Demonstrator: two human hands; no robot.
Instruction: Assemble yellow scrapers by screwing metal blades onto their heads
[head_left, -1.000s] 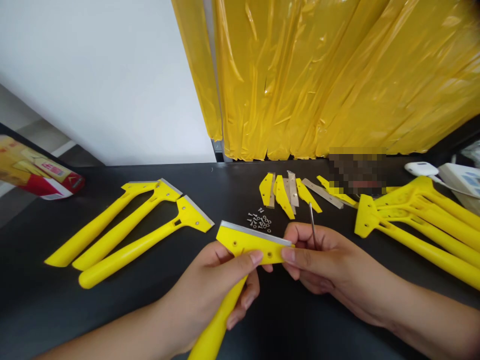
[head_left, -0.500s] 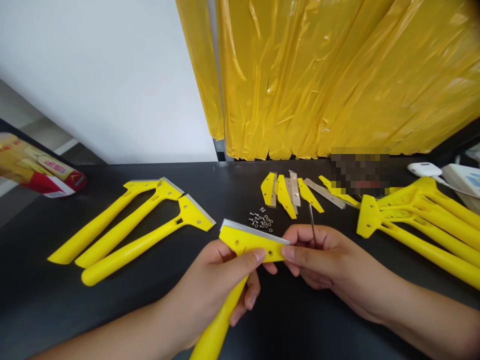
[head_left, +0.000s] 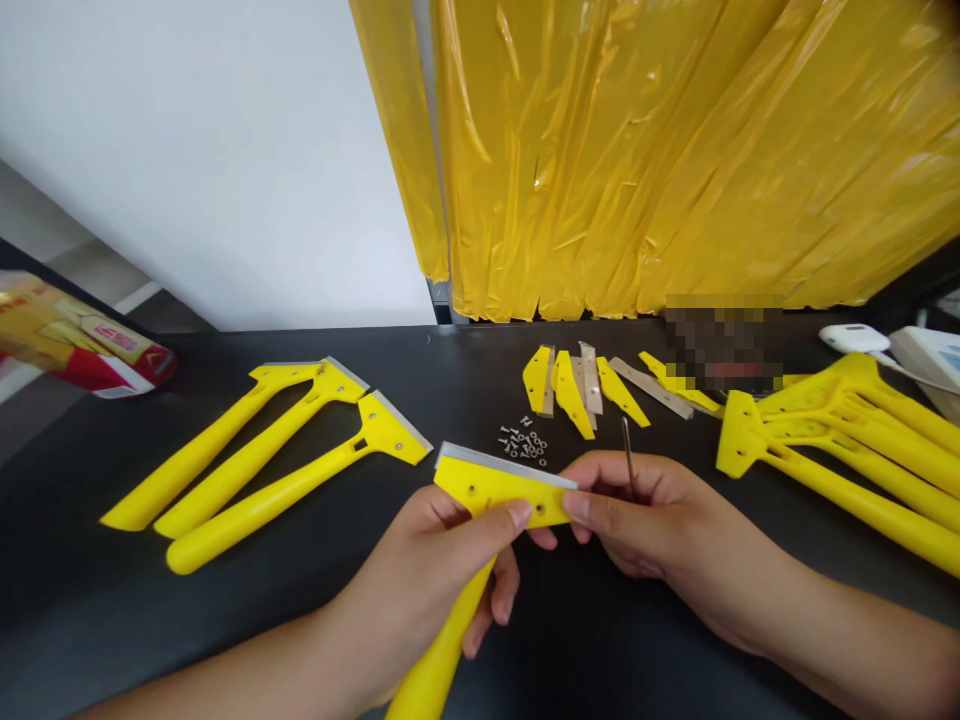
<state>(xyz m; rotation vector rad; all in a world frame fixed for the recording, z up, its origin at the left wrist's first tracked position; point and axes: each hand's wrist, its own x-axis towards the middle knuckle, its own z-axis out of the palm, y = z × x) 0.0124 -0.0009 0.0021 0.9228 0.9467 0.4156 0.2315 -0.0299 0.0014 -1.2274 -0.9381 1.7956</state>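
A yellow scraper (head_left: 442,640) with a metal blade along its head is held at the middle front. My left hand (head_left: 442,560) wraps round its neck, thumb flat on the head. At the head's right end, my right hand (head_left: 645,510) pinches the corner between thumb and fingers. A thin metal rod (head_left: 628,450) also sticks up from among the right fingers; its lower end is hidden. The head shows two holes. Just beyond the blade lies a pile of small screws and nuts (head_left: 525,442).
Three bladed scrapers (head_left: 277,480) lie left. Yellow plates (head_left: 572,395) and loose blades (head_left: 651,387) lie at the back. Several yellow handles (head_left: 855,490) are stacked right. A white device (head_left: 853,338), a red-and-yellow package (head_left: 90,340) and yellow sheeting (head_left: 637,150) stand farther off.
The held scraper's blade end has shifted very slightly left, and the view has moved a little. Both hands keep their hold.
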